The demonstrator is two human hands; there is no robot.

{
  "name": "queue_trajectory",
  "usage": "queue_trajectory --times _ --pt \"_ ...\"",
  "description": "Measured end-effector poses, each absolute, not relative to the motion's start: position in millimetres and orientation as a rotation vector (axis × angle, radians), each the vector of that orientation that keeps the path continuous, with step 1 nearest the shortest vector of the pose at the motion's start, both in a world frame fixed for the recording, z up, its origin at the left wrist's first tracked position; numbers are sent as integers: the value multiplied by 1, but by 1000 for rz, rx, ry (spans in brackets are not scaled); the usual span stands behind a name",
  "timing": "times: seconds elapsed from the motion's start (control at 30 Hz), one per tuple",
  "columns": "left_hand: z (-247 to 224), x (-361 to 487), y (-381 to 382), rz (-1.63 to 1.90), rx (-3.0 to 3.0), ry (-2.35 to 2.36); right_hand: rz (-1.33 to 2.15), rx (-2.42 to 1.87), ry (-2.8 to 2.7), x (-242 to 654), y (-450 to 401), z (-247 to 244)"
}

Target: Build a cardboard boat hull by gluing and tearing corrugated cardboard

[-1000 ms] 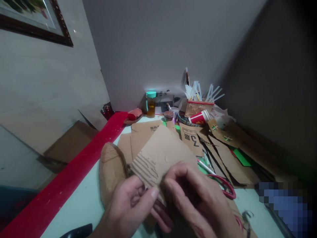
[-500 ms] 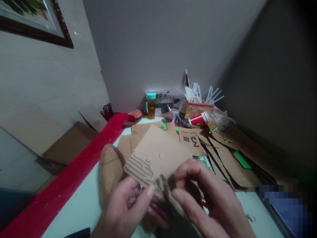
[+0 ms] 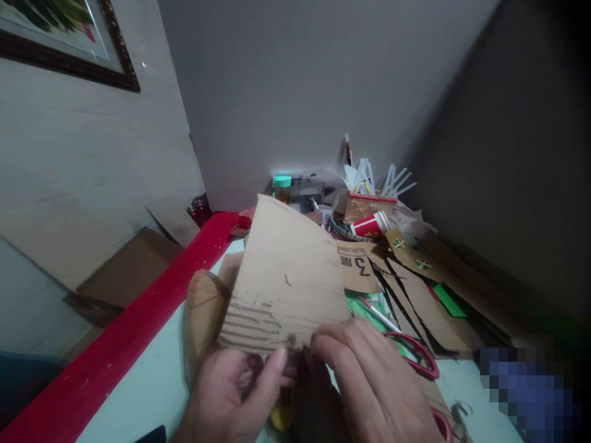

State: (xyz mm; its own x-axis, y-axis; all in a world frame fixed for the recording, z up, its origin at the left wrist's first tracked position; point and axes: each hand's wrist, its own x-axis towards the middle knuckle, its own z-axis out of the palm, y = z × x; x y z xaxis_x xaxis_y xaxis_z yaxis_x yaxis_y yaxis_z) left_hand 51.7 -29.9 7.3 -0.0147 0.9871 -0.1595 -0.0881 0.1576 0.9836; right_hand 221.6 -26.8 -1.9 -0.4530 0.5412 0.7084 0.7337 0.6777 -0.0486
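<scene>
A piece of corrugated cardboard (image 3: pixel 290 271) stands tilted up in front of me, its face paper stripped along the lower edge so that ridges show. My left hand (image 3: pixel 240 387) grips its bottom left edge, thumb in front and fingers behind. At the lower right corner, the bent fingers of my right hand (image 3: pixel 364 375) are closed on the cardboard's edge; their tips are partly hidden. Beside and beneath my right hand lie red-handled scissors (image 3: pixel 418 354). To the left of the cardboard rests a rounded brown cardboard piece (image 3: pixel 203 314).
More cardboard pieces (image 3: pixel 429 301) cover the table's right side. At the back stand a box of white strips (image 3: pixel 372 206), a tipped red paper cup (image 3: pixel 369 224) and a teal-lidded bottle (image 3: pixel 282 184). A red strip (image 3: pixel 138 314) runs along the left edge.
The cardboard has been turned more upright and now hides part of the bottle. My right hand has rolled over, knuckles up, at its lower edge. The scissors have come into sight.
</scene>
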Motion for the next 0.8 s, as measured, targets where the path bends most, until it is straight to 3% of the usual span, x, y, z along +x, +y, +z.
queue_trajectory --times 0.13,0.37,0.8 --pt "14 52 -29 1128 1005 1224 -135 -959 -2112 227 -19 -2" --pt "25 51 -26 1050 1003 1205 556 -1072 -2001 235 -16 10" --pt "14 54 -26 1174 1022 1222 212 -1006 -2124 229 -14 2"
